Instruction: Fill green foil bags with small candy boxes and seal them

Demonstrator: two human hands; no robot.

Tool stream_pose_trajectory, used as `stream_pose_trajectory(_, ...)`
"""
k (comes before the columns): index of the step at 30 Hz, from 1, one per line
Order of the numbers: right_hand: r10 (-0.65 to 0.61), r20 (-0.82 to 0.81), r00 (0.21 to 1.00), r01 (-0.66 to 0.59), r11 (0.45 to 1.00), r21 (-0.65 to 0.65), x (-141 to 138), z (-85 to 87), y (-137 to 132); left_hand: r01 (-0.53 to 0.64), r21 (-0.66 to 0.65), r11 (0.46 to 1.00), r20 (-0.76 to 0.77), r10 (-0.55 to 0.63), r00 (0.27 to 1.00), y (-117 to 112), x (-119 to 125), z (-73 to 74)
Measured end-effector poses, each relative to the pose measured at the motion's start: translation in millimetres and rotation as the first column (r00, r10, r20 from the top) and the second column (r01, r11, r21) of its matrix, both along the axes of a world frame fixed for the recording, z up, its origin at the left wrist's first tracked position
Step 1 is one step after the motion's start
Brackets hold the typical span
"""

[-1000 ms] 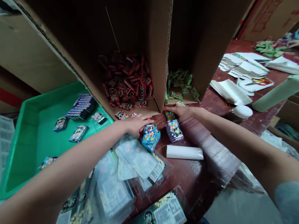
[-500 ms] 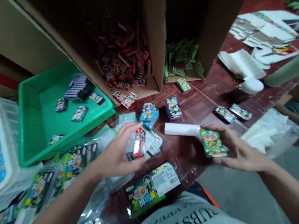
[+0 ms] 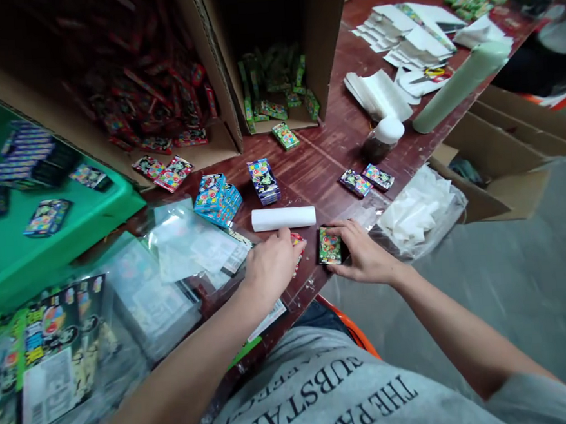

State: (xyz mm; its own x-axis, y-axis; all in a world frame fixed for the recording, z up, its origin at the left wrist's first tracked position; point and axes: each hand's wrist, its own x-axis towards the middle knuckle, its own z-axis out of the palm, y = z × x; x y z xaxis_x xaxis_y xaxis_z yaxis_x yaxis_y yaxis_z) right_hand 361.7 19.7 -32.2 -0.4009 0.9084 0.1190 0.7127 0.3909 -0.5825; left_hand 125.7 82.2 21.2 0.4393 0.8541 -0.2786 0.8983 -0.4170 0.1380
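My left hand (image 3: 274,264) is closed on a small red candy box (image 3: 297,252), which it mostly covers. To its right, my right hand (image 3: 361,253) grips a green candy box (image 3: 329,245) between thumb and fingers, its printed face turned up. Just beyond both hands a white folded paper tray (image 3: 283,218) lies on the table. Behind that stand a stack of purple boxes (image 3: 264,182) and a stack of blue boxes (image 3: 217,201). Under my left forearm a black and green printed pouch (image 3: 271,317) is partly hidden.
Cardboard cartons hold red boxes (image 3: 159,104) and green boxes (image 3: 273,109). A green tray (image 3: 94,222) stands left, beside plastic-wrapped pouches (image 3: 55,350). On the right are a white-lidded jar (image 3: 383,137), two dark packs (image 3: 356,183), a bag of white papers (image 3: 423,208) and scissors (image 3: 431,75).
The view has swung to the right. Both hands have come closer together and down near the table edge, still with the red and green boxes. The white paper tray now lies apart from my right hand.
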Motion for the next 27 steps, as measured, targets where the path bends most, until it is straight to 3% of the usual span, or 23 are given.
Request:
stream_pose_trajectory(4,0.019,0.055,0.998,-0.018,1.000,-0.016,5,-1.1,5,-0.043,-0.069,0.997,-0.050,0.039,0.998,2,4,-8.2)
stream_pose_trajectory(6,0.036,0.038,0.999,-0.034,0.999,-0.039,5,-1.1,7,-0.017,-0.086,0.996,0.000,0.018,1.000,2,-2,-12.5)
stream_pose_trajectory(9,0.054,0.010,0.998,-0.053,0.997,-0.063,7,-1.5,9,0.169,-0.081,0.982,0.143,-0.156,0.977,6,-14,-15.0)
stream_pose_trajectory(12,0.095,-0.022,0.995,-0.097,0.992,-0.083,16,-3.1,13,0.456,-0.075,0.887,0.187,-0.437,0.880,14,-19,-9.2)
stream_pose_trajectory(14,0.146,-0.045,0.988,-0.149,0.986,-0.080,22,-4.7,16,0.553,-0.004,0.833,0.179,-0.544,0.820,16,-17,-1.1)
stream_pose_trajectory(16,0.186,-0.058,0.981,-0.190,0.979,-0.068,27,-6.1,19,0.476,0.105,0.873,0.138,-0.486,0.863,10,-13,7.5)
stream_pose_trajectory(18,0.207,-0.067,0.976,-0.211,0.976,-0.060,29,-6.7,22,0.274,0.168,0.947,0.071,-0.289,0.955,-3,-9,12.5)
stream_pose_trajectory(21,0.215,-0.087,0.973,-0.220,0.974,-0.051,26,-4.1,26,0.050,0.128,0.991,-0.024,-0.047,0.999,-24,-8,8.5)
stream_pose_trajectory(24,0.214,-0.051,0.976,-0.217,0.974,-0.065,22,3.4,32,0.094,0.044,0.995,-0.018,-0.093,0.995,-34,-10,-5.0)
stream_pose_trajectory(27,0.012,0.136,0.991,-0.004,0.999,-0.054,21,10.0,39,0.288,0.029,0.957,0.117,-0.290,0.950,-30,-15,-18.3)
